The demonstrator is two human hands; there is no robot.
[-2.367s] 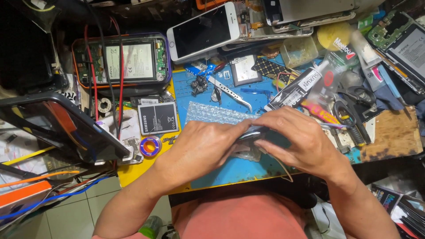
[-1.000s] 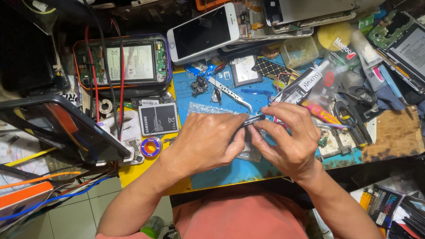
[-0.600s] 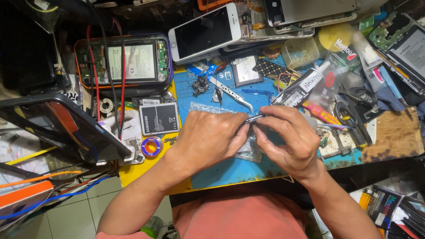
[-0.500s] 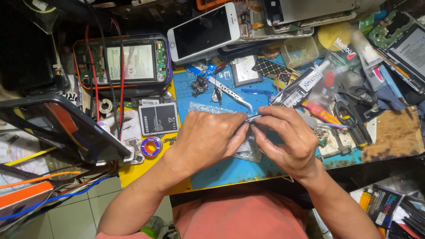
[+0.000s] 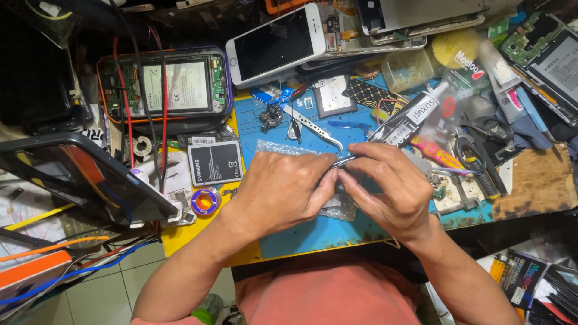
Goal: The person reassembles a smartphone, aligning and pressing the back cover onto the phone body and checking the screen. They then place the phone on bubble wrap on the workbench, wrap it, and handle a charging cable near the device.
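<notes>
Since a moment ago both hands have drawn together: the left hand [image 5: 283, 189] and right hand [image 5: 388, 186] now pinch tweezers [image 5: 344, 160] over the blue mat [image 5: 313, 232] on the tabletop, fingers closed.

Two hands, left [image 5: 283, 189] and right [image 5: 391, 186]; one white phone [image 5: 278, 43]; one loose battery [image 5: 214, 162] left of the hands; one solder spool [image 5: 206, 201].

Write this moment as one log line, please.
left hand: pinching small part | right hand: holding tweezers | surface: blue mat | nearby: white phone, battery
</notes>
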